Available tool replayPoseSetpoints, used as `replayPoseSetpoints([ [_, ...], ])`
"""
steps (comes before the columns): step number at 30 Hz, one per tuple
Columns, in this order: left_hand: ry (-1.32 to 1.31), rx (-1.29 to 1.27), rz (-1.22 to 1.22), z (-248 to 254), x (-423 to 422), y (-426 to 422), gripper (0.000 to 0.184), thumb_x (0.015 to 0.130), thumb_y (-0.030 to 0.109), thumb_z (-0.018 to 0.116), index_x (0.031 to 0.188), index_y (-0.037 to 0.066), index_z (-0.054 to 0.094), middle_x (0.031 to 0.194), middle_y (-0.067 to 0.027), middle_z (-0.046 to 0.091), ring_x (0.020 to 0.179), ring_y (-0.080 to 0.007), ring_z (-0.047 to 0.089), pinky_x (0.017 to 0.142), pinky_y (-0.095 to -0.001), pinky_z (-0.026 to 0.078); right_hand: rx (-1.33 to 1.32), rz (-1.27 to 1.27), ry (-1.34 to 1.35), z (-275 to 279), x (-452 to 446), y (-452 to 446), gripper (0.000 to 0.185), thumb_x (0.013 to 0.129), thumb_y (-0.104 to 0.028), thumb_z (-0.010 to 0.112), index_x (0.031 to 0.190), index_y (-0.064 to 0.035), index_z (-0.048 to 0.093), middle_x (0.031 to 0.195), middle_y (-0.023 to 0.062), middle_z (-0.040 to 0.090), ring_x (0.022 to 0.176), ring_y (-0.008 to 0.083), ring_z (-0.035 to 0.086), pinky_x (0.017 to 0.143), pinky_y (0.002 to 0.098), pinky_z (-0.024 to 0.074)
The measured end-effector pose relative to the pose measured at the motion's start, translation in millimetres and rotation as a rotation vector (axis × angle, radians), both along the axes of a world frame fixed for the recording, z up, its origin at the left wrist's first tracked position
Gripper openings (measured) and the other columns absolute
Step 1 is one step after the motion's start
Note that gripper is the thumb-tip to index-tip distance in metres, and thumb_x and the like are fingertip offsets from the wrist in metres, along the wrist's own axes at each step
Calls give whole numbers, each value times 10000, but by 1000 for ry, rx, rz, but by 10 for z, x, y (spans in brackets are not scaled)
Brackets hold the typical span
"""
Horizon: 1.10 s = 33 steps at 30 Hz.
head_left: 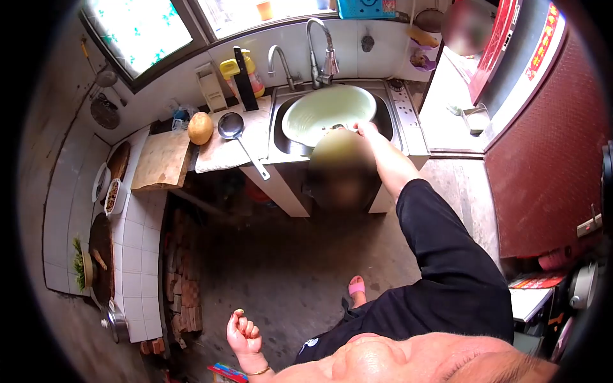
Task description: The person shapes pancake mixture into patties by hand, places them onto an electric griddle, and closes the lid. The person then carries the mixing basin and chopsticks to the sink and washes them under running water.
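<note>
A large pale green basin (322,105) sits in the steel sink (279,137), under the taps. My right hand (366,128) is at the basin's front right rim, its fingers closed on the edge. Small dark bits (337,127) show near that rim; I cannot make out what they are. A blurred yellowish patch hides the front of the basin and the cabinet below. My left hand (244,333), a bracelet on its wrist, is raised over the floor at lower left. Its fingers are curled in, with nothing visible in them.
Left of the sink are a ladle (231,126), a round yellowish fruit (200,128), a wooden board (159,161) and an upright knife (244,80). A tall faucet (317,54) rises behind the basin. Along the left tiled counter stand a white dish (113,196) and a pot (115,321).
</note>
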<state>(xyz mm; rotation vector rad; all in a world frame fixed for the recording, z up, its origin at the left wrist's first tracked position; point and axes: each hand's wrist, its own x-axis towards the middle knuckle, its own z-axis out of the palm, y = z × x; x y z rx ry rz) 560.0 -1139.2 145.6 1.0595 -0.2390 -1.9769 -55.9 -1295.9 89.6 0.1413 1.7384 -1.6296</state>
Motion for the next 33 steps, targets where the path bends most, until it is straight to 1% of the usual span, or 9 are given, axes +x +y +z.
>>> replayPoseSetpoints([
  [5, 14, 1, -106, -49, -233, -232, 244, 922, 205, 354, 846, 58, 534, 444, 41, 257, 348, -55, 172, 323, -200, 161, 87, 173, 222, -324, 30, 169, 339, 744, -308, 496, 811, 15, 574, 586, 112, 523, 460, 161, 486, 346, 284, 325],
  [8, 24, -15, -218, -58, -510, -329, 245, 924, 214, 361, 846, 61, 535, 447, 45, 259, 351, -52, 171, 323, -197, 163, -67, 150, 167, -727, -61, 558, 296, 750, -287, 508, 709, 5, 537, 565, 89, 503, 433, 146, 457, 364, 284, 329],
  [12, 99, -33, -399, -89, -946, -416, 242, 931, 210, 360, 902, 43, 532, 442, 40, 257, 348, -56, 171, 324, -202, 166, -47, 315, 149, -332, 476, 2153, 199, 771, -196, 487, 622, -65, 475, 516, 23, 423, 394, 117, 382, 340, 245, 296],
  [14, 110, -48, -500, -63, -1225, -394, 237, 929, 201, 357, 901, 43, 531, 437, 43, 257, 340, -54, 173, 312, -197, 156, -9, 336, 31, -331, 688, 3132, 209, 823, -256, 503, 695, -94, 481, 643, 1, 483, 438, 71, 397, 342, 214, 300],
  [18, 117, -98, -705, 134, -1845, -56, 200, 908, 194, 399, 871, 50, 532, 454, 52, 267, 358, -48, 170, 321, -193, 139, 59, 73, -87, -457, 1240, 5326, 153, 802, -238, 548, 842, -90, 542, 669, 0, 505, 464, 64, 413, 364, 200, 296],
  [25, 195, -160, -1008, 477, -2640, 1656, 213, 889, 189, 430, 772, 55, 548, 488, 34, 274, 377, -68, 183, 327, -206, 143, 70, -810, -157, -236, 3401, 8908, 111, 757, -111, 530, 860, -75, 549, 705, 49, 511, 449, 71, 393, 338, 208, 263],
  [26, 114, -175, -991, 577, -2710, 2064, 221, 887, 188, 430, 746, 63, 546, 484, 32, 271, 377, -72, 186, 326, -206, 145, 34, -934, -156, -234, 3792, 9290, 110, 754, -104, 530, 859, -78, 549, 704, 49, 511, 445, 72, 390, 333, 207, 258],
  [30, 397, -77, -1443, 305, -3019, 3321, 193, 891, 197, 434, 906, 33, 536, 472, 48, 255, 367, -47, 163, 324, -201, 129, -86, -1419, -128, -325, 5524, 10584, 90, 762, -106, 533, 850, -97, 547, 679, 45, 515, 446, 71, 378, 334, 197, 241],
  [33, 379, -57, -1646, 501, -3135, 4532, 154, 870, 182, 483, 848, 42, 543, 461, 53, 246, 365, -41, 149, 320, -206, 129, -195, -1766, -103, -430, 6677, 11114, 55, 770, -133, 543, 816, -102, 542, 652, 32, 528, 447, 69, 372, 343, 203, 229],
])
